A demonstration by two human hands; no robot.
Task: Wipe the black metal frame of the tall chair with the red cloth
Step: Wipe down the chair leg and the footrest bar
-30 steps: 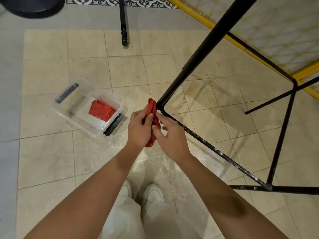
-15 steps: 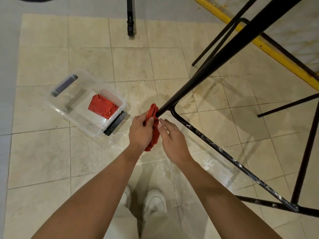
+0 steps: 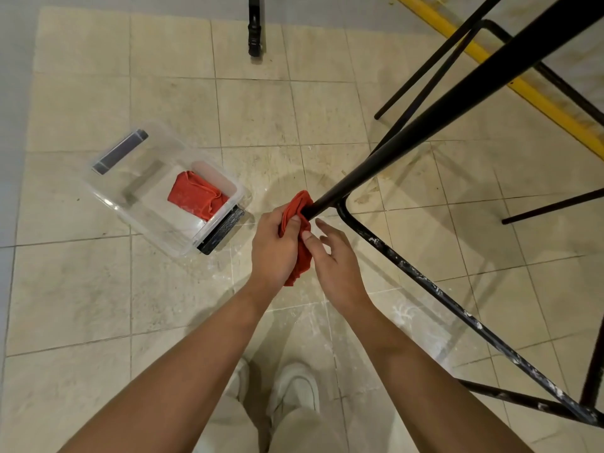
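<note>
Left hand clenches red cloth round the foot of the black chair leg, right hand slack, thumb on cloth; best squeeze tight and draw it up the leg.

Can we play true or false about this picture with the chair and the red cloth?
1. The left hand grips a red cloth round the black chair leg. True.
2. The clear box on the floor is empty. False: a second red cloth lies in it.
3. The shoes are black. False: they are white.
4. The chair's low bar has white specks on it. True.
</note>
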